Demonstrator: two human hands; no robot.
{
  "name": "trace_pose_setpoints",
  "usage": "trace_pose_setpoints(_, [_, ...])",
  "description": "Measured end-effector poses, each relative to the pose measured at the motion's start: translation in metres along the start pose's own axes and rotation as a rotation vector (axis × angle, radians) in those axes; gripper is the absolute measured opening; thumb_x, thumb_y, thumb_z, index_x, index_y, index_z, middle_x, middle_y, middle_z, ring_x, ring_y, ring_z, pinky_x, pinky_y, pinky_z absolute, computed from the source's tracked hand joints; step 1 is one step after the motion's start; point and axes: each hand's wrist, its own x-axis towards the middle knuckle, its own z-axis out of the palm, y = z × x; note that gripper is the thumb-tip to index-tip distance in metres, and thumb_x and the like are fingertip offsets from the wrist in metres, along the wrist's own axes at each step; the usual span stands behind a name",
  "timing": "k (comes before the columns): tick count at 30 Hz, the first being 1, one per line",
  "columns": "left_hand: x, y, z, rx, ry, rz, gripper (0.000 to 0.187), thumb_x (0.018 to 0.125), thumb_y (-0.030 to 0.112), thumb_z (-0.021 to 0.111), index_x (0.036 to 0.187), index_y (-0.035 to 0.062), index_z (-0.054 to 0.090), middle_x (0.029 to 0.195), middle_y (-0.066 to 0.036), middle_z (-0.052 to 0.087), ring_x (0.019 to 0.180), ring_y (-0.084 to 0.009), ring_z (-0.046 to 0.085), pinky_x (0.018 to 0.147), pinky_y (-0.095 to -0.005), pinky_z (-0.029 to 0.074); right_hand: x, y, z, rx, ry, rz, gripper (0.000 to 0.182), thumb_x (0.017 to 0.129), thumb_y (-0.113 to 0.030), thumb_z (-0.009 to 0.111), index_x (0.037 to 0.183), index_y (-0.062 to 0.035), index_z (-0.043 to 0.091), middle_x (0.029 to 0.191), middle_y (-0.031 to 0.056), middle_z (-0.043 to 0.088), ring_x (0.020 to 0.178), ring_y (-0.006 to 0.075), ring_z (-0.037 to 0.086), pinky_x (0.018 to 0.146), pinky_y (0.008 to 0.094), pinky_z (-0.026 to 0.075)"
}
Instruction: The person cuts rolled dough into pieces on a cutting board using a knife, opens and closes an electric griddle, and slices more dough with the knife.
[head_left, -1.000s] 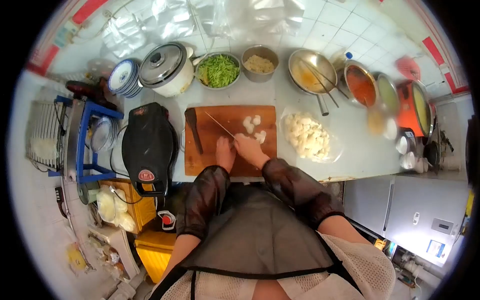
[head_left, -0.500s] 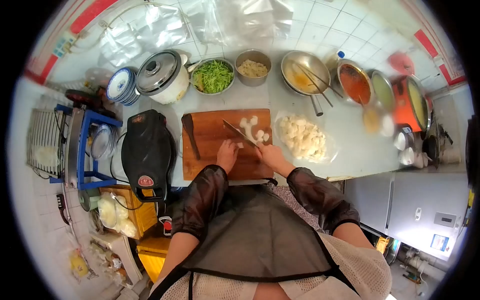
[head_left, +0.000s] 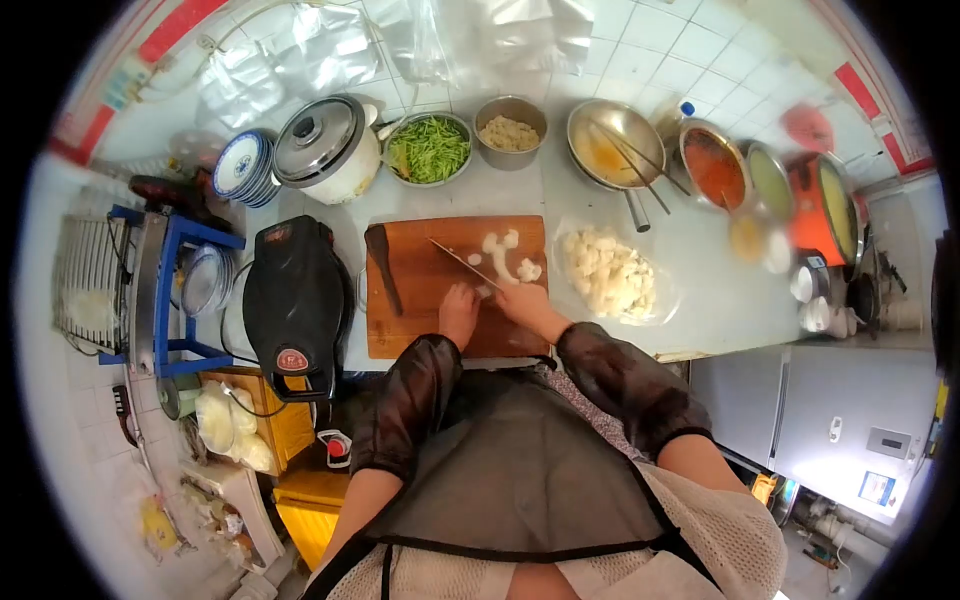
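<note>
My right hand [head_left: 527, 305] is closed round the handle of a kitchen knife [head_left: 460, 260], whose blade points up and left over the wooden cutting board [head_left: 420, 335]. Just left of it, my left hand [head_left: 459, 312] has its fingers curled together at a small pale piece of food [head_left: 485, 291], close to the blade. Beyond the knife lie several cut white pieces [head_left: 500, 244], of a kind I cannot make out. A dark wooden tool with a tapered end [head_left: 383, 270] rests along the board's left side.
A bag of pale chunks [head_left: 605, 275] lies right of the board, and a black electric griddle [head_left: 293, 300] stands left. Behind are a rice cooker [head_left: 320, 150], shredded greens [head_left: 430, 150], a metal pot [head_left: 510, 155], a pan with chopsticks [head_left: 600, 150] and a red sauce bowl [head_left: 715, 165].
My right hand and the knife have shifted left, towards my left hand. A small white slice now shows apart from the other pieces, near the blade. My left hand has barely moved.
</note>
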Motion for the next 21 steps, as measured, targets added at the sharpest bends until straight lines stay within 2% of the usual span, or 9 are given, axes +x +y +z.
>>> trace_pose_setpoints(2, [-0.005, 0.001, 0.003, -0.012, -0.012, -0.024, 0.011, 0.08, 0.0, 0.063, 0.089, -0.002, 0.058, 0.094, -0.018, 0.055, 0.091, -0.0386, 0.054, 0.077, -0.0451, 0.047, -0.025, 0.001, -0.026, -0.032, -0.067, 0.042, 0.018, 0.094, -0.025, 0.051, 0.097, -0.0075, 0.052, 0.067, 0.0173, 0.064, 0.063, 0.0356, 0.064, 0.056, 0.0478, 0.049])
trace_pose_setpoints(4, [-0.005, -0.003, 0.007, -0.048, 0.027, 0.011, 0.011, 0.08, 0.0, 0.063, 0.089, -0.0018, 0.058, 0.095, -0.017, 0.056, 0.092, -0.0383, 0.054, 0.077, -0.0449, 0.047, -0.038, -0.013, -0.061, -0.008, -0.196, 0.081, 0.017, 0.093, -0.024, 0.051, 0.095, -0.0079, 0.053, 0.067, 0.0177, 0.063, 0.063, 0.039, 0.062, 0.055, 0.0511, 0.048])
trace_pose_setpoints(7, [-0.006, -0.004, 0.013, 0.008, 0.13, 0.077, 0.011, 0.08, 0.0, 0.064, 0.089, -0.0019, 0.058, 0.095, -0.017, 0.056, 0.093, -0.0381, 0.054, 0.076, -0.0446, 0.047, -0.019, -0.014, -0.016, -0.007, -0.112, 0.026, 0.018, 0.092, -0.024, 0.051, 0.099, -0.0077, 0.053, 0.066, 0.0179, 0.062, 0.062, 0.0384, 0.062, 0.055, 0.0511, 0.048])
trace_pose_setpoints(9, [-0.004, -0.009, 0.01, 0.016, 0.064, 0.081, 0.012, 0.08, 0.0, 0.064, 0.09, -0.002, 0.059, 0.095, -0.017, 0.056, 0.093, -0.0382, 0.054, 0.076, -0.0449, 0.047, 0.013, -0.018, 0.012, 0.015, -0.068, 0.011, 0.019, 0.093, -0.025, 0.051, 0.1, -0.0075, 0.053, 0.068, 0.0174, 0.064, 0.063, 0.0378, 0.063, 0.055, 0.0496, 0.048])
trace_pose_setpoints(10, [-0.008, -0.011, 0.009, 0.025, 0.003, 0.085, 0.013, 0.08, 0.0, 0.064, 0.091, -0.0022, 0.059, 0.096, -0.017, 0.056, 0.094, -0.0382, 0.054, 0.076, -0.0451, 0.047, 0.019, -0.021, 0.017, 0.034, -0.022, -0.008, 0.02, 0.094, -0.026, 0.05, 0.1, -0.0072, 0.053, 0.069, 0.0169, 0.065, 0.065, 0.0372, 0.064, 0.056, 0.0481, 0.049])
trace_pose_setpoints(14, [-0.002, -0.011, 0.006, 0.035, 0.002, 0.077, 0.015, 0.078, -0.001, 0.064, 0.092, -0.0024, 0.06, 0.098, -0.017, 0.057, 0.094, -0.0386, 0.054, 0.077, -0.0451, 0.047, 0.001, -0.008, -0.008, 0.063, 0.051, -0.038, 0.019, 0.094, -0.026, 0.05, 0.097, -0.0072, 0.052, 0.07, 0.0164, 0.065, 0.065, 0.037, 0.064, 0.056, 0.0474, 0.049])
trace_pose_setpoints(16, [-0.005, -0.002, 0.0, 0.032, 0.028, 0.072, 0.014, 0.077, -0.001, 0.065, 0.09, -0.0019, 0.06, 0.097, -0.017, 0.057, 0.092, -0.0387, 0.054, 0.077, -0.0454, 0.047, -0.018, -0.008, -0.036, -0.044, -0.195, 0.05, 0.019, 0.093, -0.026, 0.051, 0.097, -0.0074, 0.052, 0.069, 0.0162, 0.065, 0.066, 0.037, 0.065, 0.056, 0.0476, 0.049])
trace_pose_setpoints(18, [-0.009, -0.003, 0.001, 0.005, 0.062, 0.069, 0.014, 0.077, -0.001, 0.065, 0.089, -0.002, 0.06, 0.096, -0.017, 0.057, 0.092, -0.0387, 0.054, 0.077, -0.0457, 0.046, -0.029, -0.011, -0.038, -0.022, -0.199, 0.007, 0.02, 0.093, -0.026, 0.051, 0.096, -0.0068, 0.051, 0.068, 0.0158, 0.065, 0.065, 0.0365, 0.065, 0.055, 0.0472, 0.049])
trace_pose_setpoints(21, [-0.007, -0.008, 0.006, 0.023, 0.099, 0.071, 0.013, 0.077, 0.0, 0.065, 0.089, -0.0019, 0.06, 0.095, -0.017, 0.056, 0.092, -0.0386, 0.054, 0.077, -0.0459, 0.046, -0.013, -0.015, 0.002, -0.005, -0.157, 0.034, 0.021, 0.095, -0.028, 0.049, 0.101, -0.0088, 0.051, 0.068, 0.0178, 0.064, 0.064, 0.0401, 0.062, 0.057, 0.0517, 0.047])
